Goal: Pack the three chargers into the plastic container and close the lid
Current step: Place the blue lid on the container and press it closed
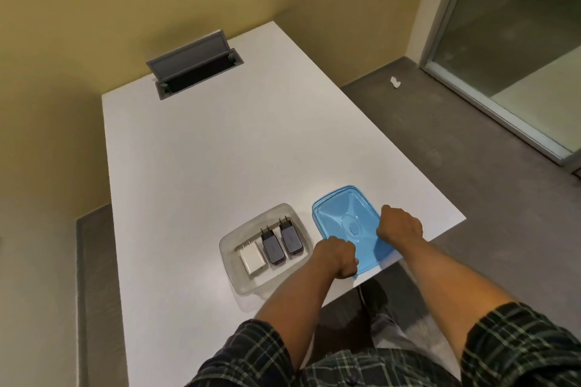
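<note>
**Container and lid lying side by side, lower centre of frame**

Three chargers (270,245) are lying in a row inside the container (231,242), sitting on the surface (220,151). The lid (342,214) is resting just right of it, both hands lying on its near edge.

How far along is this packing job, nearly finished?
Nearly. Done: all three chargers, the white charger and two dark chargers, lie side by side in the clear container. In hand: the left hand and right hand both grip the blue lid, which sits on the table beside the container. Left: placing the lid on top and pressing it shut.
</note>
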{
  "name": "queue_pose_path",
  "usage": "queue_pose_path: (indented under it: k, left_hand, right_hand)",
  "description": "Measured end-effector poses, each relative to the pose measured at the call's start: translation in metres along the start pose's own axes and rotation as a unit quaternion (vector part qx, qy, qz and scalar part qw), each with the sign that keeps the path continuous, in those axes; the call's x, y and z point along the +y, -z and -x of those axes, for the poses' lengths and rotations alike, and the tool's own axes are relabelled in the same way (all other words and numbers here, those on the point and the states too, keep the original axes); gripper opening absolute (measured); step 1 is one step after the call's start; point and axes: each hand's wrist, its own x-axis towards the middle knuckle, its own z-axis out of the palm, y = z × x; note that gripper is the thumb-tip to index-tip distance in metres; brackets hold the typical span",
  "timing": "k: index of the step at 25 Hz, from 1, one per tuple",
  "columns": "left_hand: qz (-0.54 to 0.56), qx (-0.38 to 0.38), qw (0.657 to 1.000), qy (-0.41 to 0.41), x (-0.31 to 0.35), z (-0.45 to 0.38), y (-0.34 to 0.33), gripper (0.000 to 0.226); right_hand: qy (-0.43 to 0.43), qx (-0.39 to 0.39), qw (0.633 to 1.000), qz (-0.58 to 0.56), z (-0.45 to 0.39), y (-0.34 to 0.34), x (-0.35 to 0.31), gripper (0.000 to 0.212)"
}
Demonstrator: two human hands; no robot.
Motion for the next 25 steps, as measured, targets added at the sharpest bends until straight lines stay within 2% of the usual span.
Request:
queue_pose_path:
  k: [6, 9, 13, 15, 17, 19, 20, 21, 23, 25]
  left_hand:
    - [0.051, -0.007, 0.999, 0.009, 0.003, -0.006, -0.009, 0.054]
    - [0.111, -0.002, 0.994, 0.017, 0.001, -0.010, 0.001, 0.066]
    - [0.130, 0.109, 0.985, -0.008, -0.012, -0.004, 0.034, 0.074]
    - [0.207, 0.176, 0.962, 0.011, -0.030, 0.000, 0.049, 0.078]
    - [0.344, 0.241, 0.906, 0.046, -0.051, 0.009, 0.064, 0.082]
    - [0.472, 0.290, 0.826, 0.105, -0.074, 0.023, 0.079, 0.081]
    - [0.539, 0.300, 0.773, 0.145, -0.088, 0.030, 0.086, 0.080]
    - [0.615, 0.304, 0.706, 0.175, -0.102, 0.037, 0.092, 0.078]
    - [0.737, 0.304, 0.574, 0.189, -0.133, 0.056, 0.096, 0.072]
    - [0.788, 0.321, 0.480, 0.215, -0.161, 0.075, 0.089, 0.050]
  right_hand:
    - [-0.015, -0.009, 0.992, -0.128, -0.006, -0.010, 0.011, 0.024]
    - [0.001, 0.020, 0.976, -0.215, -0.009, -0.003, 0.014, 0.019]
    - [0.073, 0.135, 0.946, -0.287, -0.005, 0.023, 0.000, 0.022]
    - [0.114, 0.195, 0.931, -0.286, -0.003, 0.039, -0.017, 0.021]
    - [0.175, 0.259, 0.914, -0.260, -0.001, 0.053, -0.035, 0.022]
    - [0.261, 0.310, 0.891, -0.203, 0.001, 0.059, -0.053, 0.021]
    - [0.304, 0.328, 0.878, -0.168, 0.002, 0.059, -0.061, 0.022]
    - [0.345, 0.346, 0.862, -0.133, 0.002, 0.059, -0.069, 0.024]
    - [0.413, 0.380, 0.825, -0.061, 0.004, 0.056, -0.087, 0.030]
    - [0.471, 0.408, 0.782, -0.002, 0.008, 0.051, -0.107, 0.035]
